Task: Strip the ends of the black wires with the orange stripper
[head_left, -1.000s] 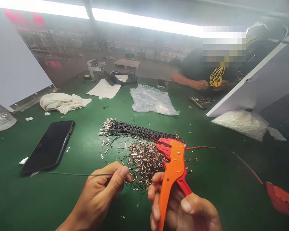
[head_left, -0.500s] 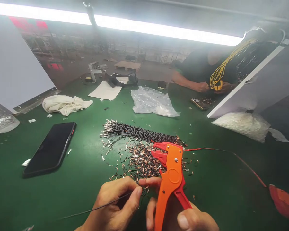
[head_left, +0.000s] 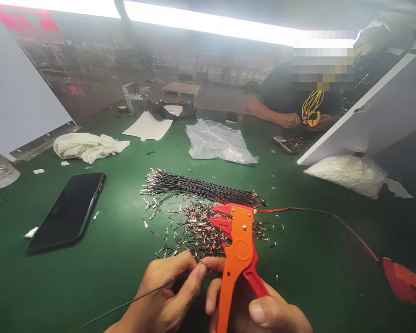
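Observation:
Between its thumb and forefinger my left hand (head_left: 169,291) pinches a thin black wire (head_left: 119,305), which trails toward the lower left. The wire's tip is hidden at the fingertips. My right hand (head_left: 266,310) is wrapped round an orange and red wire stripper (head_left: 241,254), jaws pointing up and left. Its forefinger reaches over to touch my left fingertips. Just beyond the hands lies a heap of short wire scraps (head_left: 204,229) with bare copper ends. Behind that heap rests a bundle of black wires (head_left: 201,185), with metal terminals at their left ends.
A black phone (head_left: 67,210) lies at left, a white cloth (head_left: 88,147) behind it. Further back is a clear plastic bag (head_left: 220,141). A red strip (head_left: 298,209) runs right from the stripper's head. Across the table, a co-worker's hands (head_left: 291,120) hold a yellow tool.
The view has shifted slightly. My right forefinger now meets the left fingertips, and the copper wire end that showed there is covered. Both hands keep their hold.

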### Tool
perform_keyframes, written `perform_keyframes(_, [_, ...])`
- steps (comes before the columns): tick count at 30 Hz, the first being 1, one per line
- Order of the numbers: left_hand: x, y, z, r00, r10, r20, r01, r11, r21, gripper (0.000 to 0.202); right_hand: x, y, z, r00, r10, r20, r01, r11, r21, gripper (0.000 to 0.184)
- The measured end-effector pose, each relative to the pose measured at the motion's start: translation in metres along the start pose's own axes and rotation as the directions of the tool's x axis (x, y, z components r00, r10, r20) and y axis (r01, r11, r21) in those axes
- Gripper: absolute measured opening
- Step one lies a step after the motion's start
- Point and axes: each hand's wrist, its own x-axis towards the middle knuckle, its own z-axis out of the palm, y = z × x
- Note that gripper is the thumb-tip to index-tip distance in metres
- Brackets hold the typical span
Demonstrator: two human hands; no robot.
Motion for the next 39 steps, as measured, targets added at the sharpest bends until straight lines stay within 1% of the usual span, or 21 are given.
perform_keyframes(2, [0.003,0.004,-0.003,1.0,-0.008,0.002,0.008,0.999,0.047,0.036,0.0,-0.001,0.0,1.0,0.007,0.01,-0.007,1.0,0.0,0.059])
perform_keyframes(5, [0.003,0.008,-0.005,0.998,-0.058,0.038,0.055,0.995,0.084,0.037,-0.001,-0.002,0.0,1.0,0.003,0.012,-0.003,1.0,-0.018,0.056])
perform_keyframes(8, [0.0,0.008,-0.003,0.995,-0.056,0.082,0.049,0.995,0.084,0.037,-0.001,-0.002,0.001,1.0,-0.005,-0.008,0.005,1.0,-0.016,0.049])
perform_keyframes(11, [-0.002,0.009,-0.002,0.992,-0.025,0.125,0.025,1.0,-0.001,0.034,0.001,-0.002,0.0,1.0,-0.013,0.014,0.013,1.0,-0.014,0.043])
perform_keyframes(14, [-0.002,0.011,-0.002,0.987,-0.039,0.156,0.055,0.993,-0.105,0.034,0.005,-0.002,-0.002,0.999,-0.018,0.03,0.019,1.0,-0.013,0.042])
perform_keyframes(16, [-0.001,0.011,-0.002,0.984,-0.056,0.167,0.077,0.99,-0.121,0.034,0.007,-0.002,-0.002,0.998,-0.014,0.056,0.016,0.999,-0.034,0.043])
perform_keyframes(19, [-0.001,0.009,-0.002,0.985,-0.055,0.166,0.072,0.992,-0.1,0.037,0.006,-0.003,-0.003,0.997,0.0,0.077,0.005,0.998,-0.063,0.047])
perform_keyframes(22, [-0.001,0.005,-0.004,0.99,-0.052,0.132,0.055,0.998,-0.013,0.039,0.004,-0.003,-0.003,1.0,0.0,0.021,0.001,0.999,-0.045,0.048])
perform_keyframes(24, [-0.001,0.004,-0.006,0.992,-0.038,0.119,0.034,0.999,0.04,0.037,0.003,-0.004,-0.003,1.0,0.012,0.014,-0.011,0.999,-0.046,0.045])
perform_keyframes(27, [-0.001,0.005,-0.008,0.981,-0.043,0.19,0.041,0.999,0.014,0.036,0.004,-0.006,-0.003,0.998,0.053,0.041,-0.05,0.996,-0.076,0.042])
perform_keyframes(30, [-0.001,0.008,-0.008,0.97,-0.072,0.234,0.088,0.994,-0.059,0.041,0.004,-0.007,-0.001,0.997,0.06,0.051,-0.054,0.992,-0.118,0.043])
perform_keyframes(33, [0.001,0.007,-0.01,0.965,-0.145,0.218,0.181,0.971,-0.159,0.045,0.001,-0.008,0.0,0.999,0.006,0.046,-0.001,0.994,-0.108,0.043])
perform_keyframes(35, [0.005,0.006,-0.016,0.965,-0.19,0.18,0.226,0.951,-0.209,0.049,-0.001,-0.009,-0.001,0.999,-0.029,0.029,0.032,0.995,-0.092,0.044])
perform_keyframes(37, [0.01,0.006,-0.027,0.959,-0.263,0.108,0.281,0.929,-0.239,0.052,-0.003,-0.011,-0.001,0.998,-0.064,0.011,0.065,0.993,-0.102,0.045])
perform_keyframes(38, [0.012,0.007,-0.034,0.95,-0.309,0.049,0.311,0.917,-0.25,0.052,-0.004,-0.011,-0.001,0.996,-0.087,-0.002,0.086,0.989,-0.12,0.045])
perform_keyframes(39, [0.014,0.009,-0.041,0.925,-0.378,-0.037,0.356,0.897,-0.262,0.05,-0.005,-0.012,-0.001,0.994,-0.111,-0.017,0.108,0.984,-0.138,0.044])
